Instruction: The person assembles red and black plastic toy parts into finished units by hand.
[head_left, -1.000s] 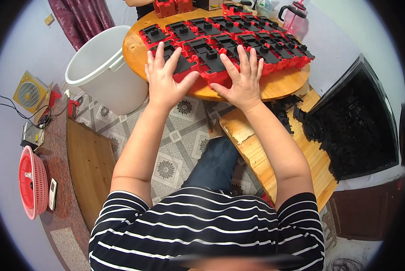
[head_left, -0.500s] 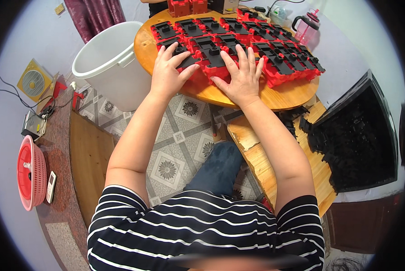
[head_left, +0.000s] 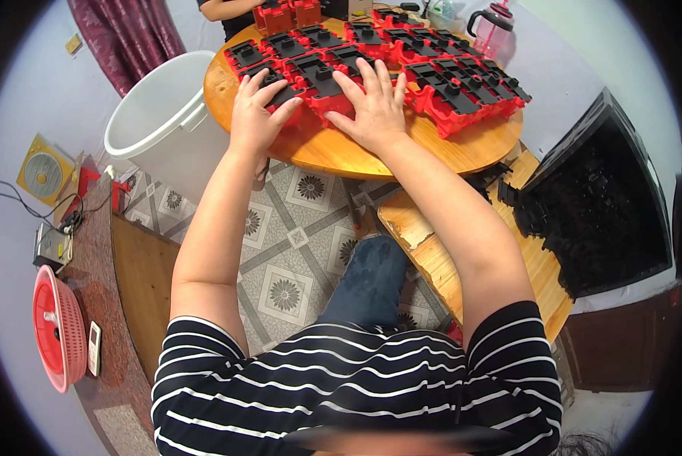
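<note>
My left hand (head_left: pixel 256 118) rests with spread fingers on the near left edge of a batch of red plastic housings with black tops (head_left: pixel 310 70). Its fingertips lie over a black top, and the thumb points right. Beside it, my right hand (head_left: pixel 375 110) is spread over the near middle part of the batch, thumb toward the left hand. Neither hand is closed round a part. The housings stand side by side in rows on an oval wooden table (head_left: pixel 318 156). My right fingers partly hide the parts beneath them.
Another person's arm (head_left: pixel 231 9) is beyond the table, near more red housings (head_left: pixel 284 15). A white bin (head_left: pixel 155 114) stands left of the table. A pink jug (head_left: pixel 495 34) is at the back right. Black parts fill a dark container (head_left: pixel 599 213) beside a wooden bench (head_left: pixel 432 254).
The whole view has shifted, putting the table farther left and slightly higher. Both hands stay spread on the housings. More of the other person's arm shows at the top.
</note>
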A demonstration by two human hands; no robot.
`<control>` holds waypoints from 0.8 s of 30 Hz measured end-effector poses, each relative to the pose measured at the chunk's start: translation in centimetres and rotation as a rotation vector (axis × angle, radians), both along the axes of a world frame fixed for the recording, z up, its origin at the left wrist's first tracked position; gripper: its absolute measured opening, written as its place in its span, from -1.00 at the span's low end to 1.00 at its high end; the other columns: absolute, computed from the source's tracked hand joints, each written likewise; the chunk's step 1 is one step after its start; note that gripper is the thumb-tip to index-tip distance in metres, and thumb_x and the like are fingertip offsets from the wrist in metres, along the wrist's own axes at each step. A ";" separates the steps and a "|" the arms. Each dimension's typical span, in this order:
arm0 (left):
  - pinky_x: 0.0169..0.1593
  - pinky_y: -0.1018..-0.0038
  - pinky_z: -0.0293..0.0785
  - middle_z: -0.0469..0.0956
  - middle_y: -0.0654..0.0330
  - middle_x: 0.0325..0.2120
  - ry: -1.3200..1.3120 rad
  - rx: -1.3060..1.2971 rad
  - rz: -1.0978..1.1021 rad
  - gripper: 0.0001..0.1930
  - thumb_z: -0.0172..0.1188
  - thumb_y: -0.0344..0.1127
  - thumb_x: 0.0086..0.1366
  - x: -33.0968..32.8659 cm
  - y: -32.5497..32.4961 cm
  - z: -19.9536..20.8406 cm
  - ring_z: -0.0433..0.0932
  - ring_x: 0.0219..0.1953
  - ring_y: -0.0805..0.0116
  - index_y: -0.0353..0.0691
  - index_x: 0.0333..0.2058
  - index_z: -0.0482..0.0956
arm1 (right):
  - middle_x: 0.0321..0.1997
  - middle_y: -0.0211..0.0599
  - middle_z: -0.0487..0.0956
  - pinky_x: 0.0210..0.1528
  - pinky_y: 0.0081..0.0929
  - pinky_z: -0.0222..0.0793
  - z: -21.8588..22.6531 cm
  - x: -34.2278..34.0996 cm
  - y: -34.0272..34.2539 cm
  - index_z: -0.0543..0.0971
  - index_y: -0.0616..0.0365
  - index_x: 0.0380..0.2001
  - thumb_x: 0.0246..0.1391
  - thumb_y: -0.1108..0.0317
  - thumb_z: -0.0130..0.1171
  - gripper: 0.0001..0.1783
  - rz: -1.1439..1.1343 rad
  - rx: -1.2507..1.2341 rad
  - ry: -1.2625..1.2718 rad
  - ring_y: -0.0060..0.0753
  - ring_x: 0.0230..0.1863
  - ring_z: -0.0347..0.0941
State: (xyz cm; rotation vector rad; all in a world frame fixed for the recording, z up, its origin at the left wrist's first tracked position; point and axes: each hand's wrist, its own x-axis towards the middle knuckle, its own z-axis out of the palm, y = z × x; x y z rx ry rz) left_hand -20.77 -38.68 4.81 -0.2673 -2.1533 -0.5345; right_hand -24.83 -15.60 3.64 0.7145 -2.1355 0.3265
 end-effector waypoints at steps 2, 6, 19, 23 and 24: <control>0.29 0.08 0.25 0.43 -0.08 0.15 0.031 0.013 -0.029 -0.52 0.45 -0.02 0.04 -0.3 -0.5 -0.2 0.30 0.25 -0.21 -0.08 -0.08 0.67 | 0.47 -0.13 0.07 0.41 0.36 -0.37 0.4 0.4 0.0 0.27 -0.41 0.33 -0.03 -0.29 0.22 -0.16 -0.016 0.017 -0.019 0.09 0.49 -0.15; 0.32 0.17 0.16 0.23 -0.16 0.27 0.152 0.106 -0.087 -0.45 0.24 -0.13 0.26 0.9 -0.6 0.8 0.24 0.29 -0.11 -0.12 0.20 0.42 | 0.48 -0.15 0.05 0.43 0.29 -0.37 2.1 2.7 2.6 0.26 -0.24 0.34 0.00 -0.26 0.23 -0.13 0.085 -0.044 0.041 0.04 0.50 -0.16; 0.29 0.23 0.27 0.24 -0.07 0.28 -0.493 -0.728 -0.139 -0.09 0.39 0.10 -0.01 -23.0 11.6 11.8 0.31 0.25 -0.06 -0.09 0.30 0.26 | 0.40 0.14 0.13 0.40 0.04 -0.09 -4.0 3.7 18.3 0.20 0.22 0.32 0.12 0.27 0.22 -0.26 -0.080 -0.554 -0.022 0.20 0.41 0.03; 0.34 0.14 0.19 0.14 -0.10 0.34 -0.708 -0.837 -0.101 -0.06 0.37 0.14 -0.03 -25.8 14.0 9.1 0.16 0.34 -0.10 -0.04 0.32 0.25 | 0.43 0.14 0.07 0.41 0.06 -0.14 -5.5 3.3 19.0 0.15 0.22 0.34 0.12 0.26 0.21 -0.22 -0.121 -0.530 -0.117 0.23 0.41 -0.01; 0.34 0.16 0.19 0.13 -0.11 0.34 -0.802 -0.833 -0.133 -0.08 0.35 0.14 -0.02 -26.3 13.7 8.6 0.15 0.35 -0.10 -0.04 0.31 0.26 | 0.43 0.13 0.08 0.42 0.08 -0.16 -5.4 3.3 19.1 0.15 0.23 0.34 0.11 0.26 0.21 -0.22 -0.121 -0.496 -0.115 0.23 0.42 -0.02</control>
